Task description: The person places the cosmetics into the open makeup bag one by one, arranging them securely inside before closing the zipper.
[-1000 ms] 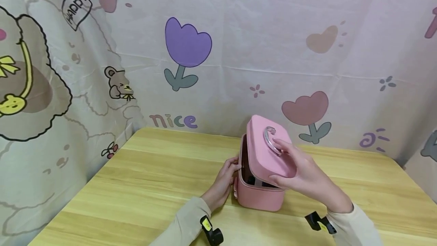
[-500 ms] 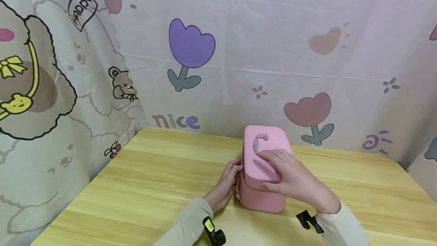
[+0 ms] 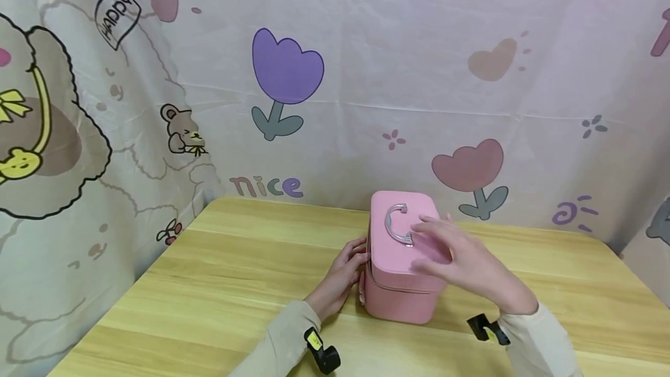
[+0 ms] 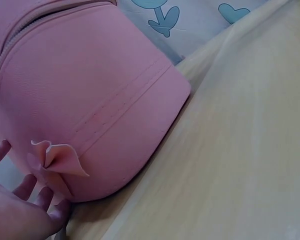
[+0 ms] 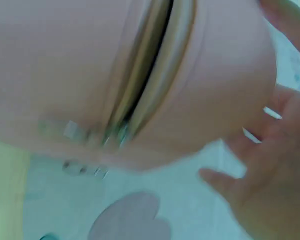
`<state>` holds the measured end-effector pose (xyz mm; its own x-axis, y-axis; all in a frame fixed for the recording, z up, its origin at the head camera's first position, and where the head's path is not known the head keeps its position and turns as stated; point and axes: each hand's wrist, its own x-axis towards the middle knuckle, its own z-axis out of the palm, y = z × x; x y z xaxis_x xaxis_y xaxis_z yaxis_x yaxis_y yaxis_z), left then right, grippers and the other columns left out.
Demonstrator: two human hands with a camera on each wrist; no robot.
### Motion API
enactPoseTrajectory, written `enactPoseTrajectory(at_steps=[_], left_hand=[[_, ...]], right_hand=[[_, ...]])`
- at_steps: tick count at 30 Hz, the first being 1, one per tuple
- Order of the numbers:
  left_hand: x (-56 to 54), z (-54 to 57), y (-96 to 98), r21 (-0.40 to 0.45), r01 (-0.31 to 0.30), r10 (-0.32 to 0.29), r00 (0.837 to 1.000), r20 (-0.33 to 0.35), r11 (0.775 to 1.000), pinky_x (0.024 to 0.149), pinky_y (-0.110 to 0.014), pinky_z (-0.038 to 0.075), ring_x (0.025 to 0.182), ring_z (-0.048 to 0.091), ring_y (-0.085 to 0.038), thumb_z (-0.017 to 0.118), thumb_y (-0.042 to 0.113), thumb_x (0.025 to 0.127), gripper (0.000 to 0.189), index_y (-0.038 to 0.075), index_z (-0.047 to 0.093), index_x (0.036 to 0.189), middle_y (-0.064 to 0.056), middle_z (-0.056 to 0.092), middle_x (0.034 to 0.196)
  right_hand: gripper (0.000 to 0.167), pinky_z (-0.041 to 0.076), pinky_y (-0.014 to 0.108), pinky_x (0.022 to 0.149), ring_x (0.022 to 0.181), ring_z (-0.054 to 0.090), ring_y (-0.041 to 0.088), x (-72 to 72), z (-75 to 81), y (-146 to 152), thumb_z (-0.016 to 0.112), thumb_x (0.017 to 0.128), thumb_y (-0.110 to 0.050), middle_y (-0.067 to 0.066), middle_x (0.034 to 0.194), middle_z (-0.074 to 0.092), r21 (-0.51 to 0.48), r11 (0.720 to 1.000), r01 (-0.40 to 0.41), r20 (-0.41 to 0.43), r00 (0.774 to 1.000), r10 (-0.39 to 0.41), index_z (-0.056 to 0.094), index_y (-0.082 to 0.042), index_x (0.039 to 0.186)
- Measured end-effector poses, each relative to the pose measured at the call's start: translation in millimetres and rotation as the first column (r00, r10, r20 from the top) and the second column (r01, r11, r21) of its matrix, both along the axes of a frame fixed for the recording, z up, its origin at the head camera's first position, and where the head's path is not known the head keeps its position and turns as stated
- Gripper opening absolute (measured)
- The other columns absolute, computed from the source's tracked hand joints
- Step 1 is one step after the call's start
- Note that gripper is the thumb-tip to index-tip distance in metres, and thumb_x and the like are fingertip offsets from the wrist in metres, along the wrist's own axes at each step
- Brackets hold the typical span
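Observation:
A pink zippered vanity case point(image 3: 399, 305) stands upright on the wooden table, its lid point(image 3: 389, 260) lowered over the body. On top of the lid is a silver curved handle point(image 3: 388, 224). A narrow dark gap along the zipper shows in both wrist views. My left hand point(image 3: 337, 279) touches the case's left side with its fingers extended, near a pink bow point(image 4: 65, 161). Spread over the right side of the lid, my right hand point(image 3: 471, 259) has its thumb and fingers apart, beside the handle. In the right wrist view the lid hides some of its fingers.
The wooden table point(image 3: 235, 295) extends around the case on all sides. Behind it hangs a light printed cloth point(image 3: 356, 45) with tulips, hearts and the word nice. A similar cloth point(image 3: 63, 266) hangs along the left.
One second ago the lid was tilted up with a dark interior showing; my right hand has lowered it onto the case and loosened from it. My left hand has stayed at the side.

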<state>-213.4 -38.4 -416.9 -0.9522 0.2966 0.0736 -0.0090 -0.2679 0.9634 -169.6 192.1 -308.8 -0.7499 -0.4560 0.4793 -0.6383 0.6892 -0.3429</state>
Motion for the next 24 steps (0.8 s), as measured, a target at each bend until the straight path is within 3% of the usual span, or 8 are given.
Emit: enactPoseTrajectory(at_steps=[4, 9, 11, 13, 17, 20, 24], left_hand=[[-0.4, 0.3, -0.6, -0.014, 0.010, -0.010, 1.000, 0.004, 1.000, 0.098, -0.038, 0.040, 0.116, 0.049, -0.024, 0.053, 0.019, 0.092, 0.058, -0.001, 0.034, 0.144, -0.018, 0.042, 0.139], [-5.9, 1.0, -2.5, -0.059, 0.023, -0.023, 1.000, -0.011, 0.998, 0.098, -0.040, 0.039, 0.117, 0.050, -0.026, 0.049, 0.019, 0.092, 0.056, -0.001, 0.037, 0.143, -0.018, 0.047, 0.137], [-10.9, 1.7, -4.5, -0.089, 0.049, -0.050, 0.999, -0.010, 0.995, 0.100, -0.041, 0.039, 0.118, 0.052, -0.026, 0.048, 0.020, 0.092, 0.056, 0.000, 0.038, 0.143, -0.017, 0.051, 0.134], [-17.7, 3.4, -7.7, -0.121, 0.090, -0.090, 0.996, 0.002, 0.989, 0.099, -0.041, 0.040, 0.116, 0.053, -0.025, 0.048, 0.022, 0.092, 0.055, 0.001, 0.040, 0.143, -0.016, 0.054, 0.131], [-35.3, 9.0, -14.6, -0.175, 0.194, -0.189, 0.981, 0.044, 0.965, 0.094, -0.038, 0.044, 0.107, 0.058, -0.022, 0.048, 0.024, 0.093, 0.054, 0.005, 0.043, 0.143, -0.014, 0.056, 0.127], [-44.7, 11.3, -17.4, -0.185, 0.258, -0.250, 0.966, 0.064, 0.948, 0.090, -0.035, 0.046, 0.102, 0.059, -0.020, 0.044, 0.022, 0.096, 0.050, 0.004, 0.044, 0.143, -0.014, 0.055, 0.128], [-48.2, 13.5, -18.6, -0.150, 0.266, -0.256, 0.963, 0.085, 0.952, 0.081, -0.028, 0.049, 0.096, 0.059, -0.015, 0.041, 0.019, 0.102, 0.043, -0.002, 0.046, 0.140, -0.010, 0.058, 0.122]], right_hand=[[0.038, 0.037, 0.053, 0.098, 0.120, 0.051, 0.032, -0.7, -1.1, 19.4, 0.082, 0.076, -0.028, 0.002, 0.119, 0.065, -0.051, 0.998, 0.029, -0.026, 0.999, -0.030, 0.069, -0.016, 0.109], [0.045, 0.040, 0.034, 0.098, 0.121, 0.050, 0.019, 4.3, -1.8, 36.4, 0.084, 0.074, -0.032, -0.007, 0.124, 0.061, -0.012, 0.998, -0.066, 0.028, 0.997, 0.066, 0.069, -0.021, 0.115], [0.046, 0.041, 0.023, 0.094, 0.121, 0.050, 0.012, 6.6, -2.7, 41.5, 0.084, 0.074, -0.031, -0.007, 0.127, 0.059, 0.006, 0.995, -0.101, 0.047, 0.994, 0.101, 0.068, -0.022, 0.117], [0.048, 0.040, 0.019, 0.095, 0.121, 0.050, 0.010, 8.1, -3.8, 44.3, 0.085, 0.072, -0.026, -0.006, 0.127, 0.059, 0.020, 0.992, -0.128, 0.035, 0.991, 0.127, 0.068, -0.021, 0.116], [0.047, 0.035, 0.012, 0.096, 0.116, 0.053, 0.015, 9.4, -6.8, 42.6, 0.087, 0.068, -0.016, -0.005, 0.123, 0.060, 0.061, 0.988, -0.139, -0.073, 0.987, 0.144, 0.069, -0.018, 0.111], [0.041, 0.031, 0.011, 0.098, 0.112, 0.054, 0.019, 10.3, -11.1, 38.9, 0.085, 0.070, -0.019, -0.004, 0.119, 0.061, 0.089, 0.986, -0.141, -0.184, 0.971, 0.156, 0.069, -0.016, 0.108], [0.034, 0.029, 0.013, 0.100, 0.108, 0.055, 0.023, 8.3, -17.9, 32.2, 0.078, 0.079, -0.034, -0.001, 0.114, 0.061, 0.092, 0.982, -0.163, -0.321, 0.929, 0.184, 0.068, -0.014, 0.104]])
